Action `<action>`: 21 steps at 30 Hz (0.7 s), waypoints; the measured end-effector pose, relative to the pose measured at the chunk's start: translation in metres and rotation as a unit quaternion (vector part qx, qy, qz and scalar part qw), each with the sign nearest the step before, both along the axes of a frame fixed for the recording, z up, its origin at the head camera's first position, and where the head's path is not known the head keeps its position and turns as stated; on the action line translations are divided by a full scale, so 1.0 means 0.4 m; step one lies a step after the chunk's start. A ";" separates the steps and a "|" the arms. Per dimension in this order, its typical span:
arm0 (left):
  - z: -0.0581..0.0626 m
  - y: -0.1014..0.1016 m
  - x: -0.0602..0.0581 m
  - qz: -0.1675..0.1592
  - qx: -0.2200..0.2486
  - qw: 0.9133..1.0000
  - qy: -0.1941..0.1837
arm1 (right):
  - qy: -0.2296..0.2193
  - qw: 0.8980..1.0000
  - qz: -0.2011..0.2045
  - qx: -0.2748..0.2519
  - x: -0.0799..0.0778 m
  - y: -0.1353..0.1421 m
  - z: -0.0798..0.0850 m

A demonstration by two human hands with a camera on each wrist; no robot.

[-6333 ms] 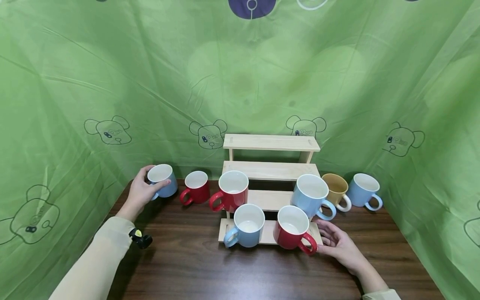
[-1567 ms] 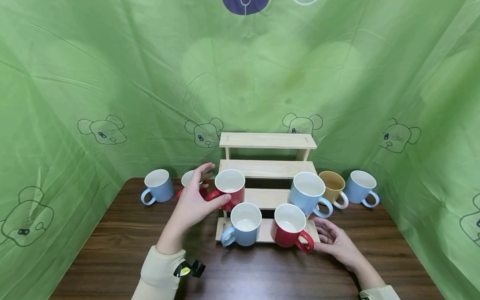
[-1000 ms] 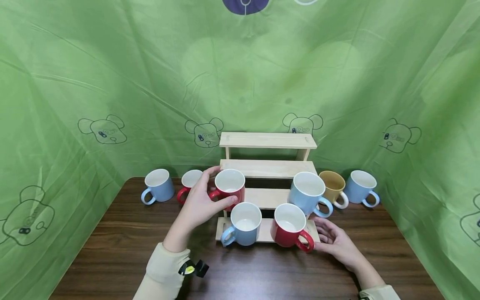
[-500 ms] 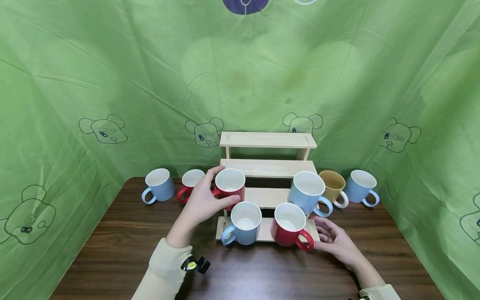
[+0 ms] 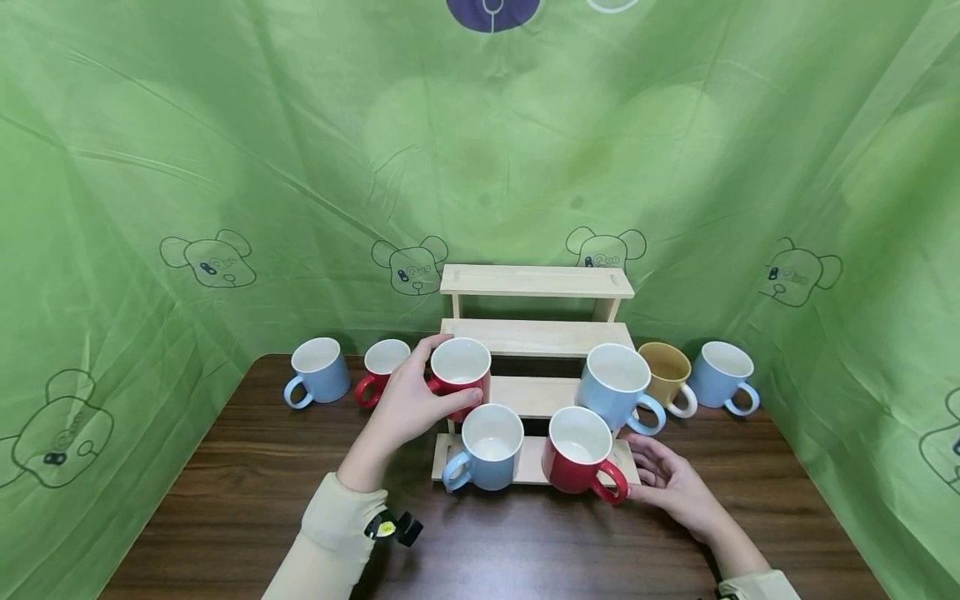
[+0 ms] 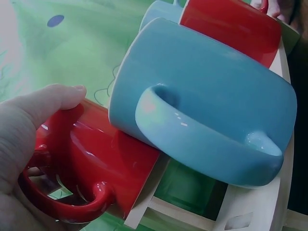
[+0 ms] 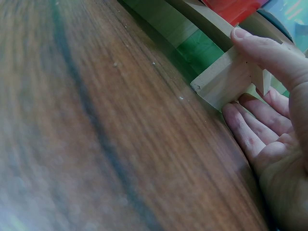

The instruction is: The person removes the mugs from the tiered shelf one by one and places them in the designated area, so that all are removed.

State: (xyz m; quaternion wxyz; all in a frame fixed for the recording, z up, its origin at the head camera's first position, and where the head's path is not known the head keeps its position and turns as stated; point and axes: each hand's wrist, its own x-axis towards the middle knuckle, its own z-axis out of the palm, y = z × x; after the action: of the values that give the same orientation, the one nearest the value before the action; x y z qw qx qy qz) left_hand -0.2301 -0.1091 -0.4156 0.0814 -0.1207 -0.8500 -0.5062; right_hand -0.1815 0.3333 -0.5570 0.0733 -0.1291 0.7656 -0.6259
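Observation:
My left hand [image 5: 408,404] grips a red mug [image 6: 106,154] on the left of the second step of a wooden tiered stand [image 5: 536,336]. Its thumb lies on the near side, other fingers behind. In the left wrist view the red handle sits inside the hand. In front, on the lowest step, stand a light blue mug [image 5: 491,457] and another red mug [image 5: 576,465]. A larger-looking light blue mug [image 5: 613,392] occupies the second step's right. My right hand [image 5: 678,492] holds the stand's lower right end, thumb at the front corner, fingers at the side.
On the brown table [image 5: 262,508], a blue mug [image 5: 321,375] and a red mug [image 5: 384,367] stand left of the stand. To its right are a mustard mug [image 5: 666,375] and a blue mug [image 5: 718,379]. A green curtain [image 5: 480,167] hangs behind.
My left hand has let go of the far-left blue mug, whose handle now faces front left. It has moved right and taken hold of the red mug. The right hand stays at the stand.

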 end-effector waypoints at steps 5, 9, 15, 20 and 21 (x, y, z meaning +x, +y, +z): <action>-0.003 0.002 -0.001 0.006 0.002 1.000 0.003 | 0.000 1.000 0.000 0.002 0.000 0.002 0.000; -0.003 0.003 -0.002 0.009 0.002 1.000 0.006 | 0.000 1.000 0.002 0.001 0.000 0.002 0.000; 0.000 0.004 -0.001 0.010 -0.001 1.000 0.003 | 0.002 1.000 0.003 0.000 0.001 0.002 -0.003; 0.001 0.004 0.000 0.011 -0.001 1.000 0.004 | 0.012 1.000 0.004 -0.003 0.002 0.002 -0.005; 0.001 0.004 0.000 0.012 0.000 1.000 0.004 | 0.014 1.000 0.005 -0.004 0.002 0.002 -0.006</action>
State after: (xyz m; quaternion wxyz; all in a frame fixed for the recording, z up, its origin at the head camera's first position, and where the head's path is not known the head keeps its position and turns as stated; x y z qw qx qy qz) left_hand -0.2301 -0.1076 -0.4153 0.0913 -0.1127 -0.8511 -0.5045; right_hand -0.1808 0.3340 -0.5592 0.0654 -0.1418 0.7633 -0.6269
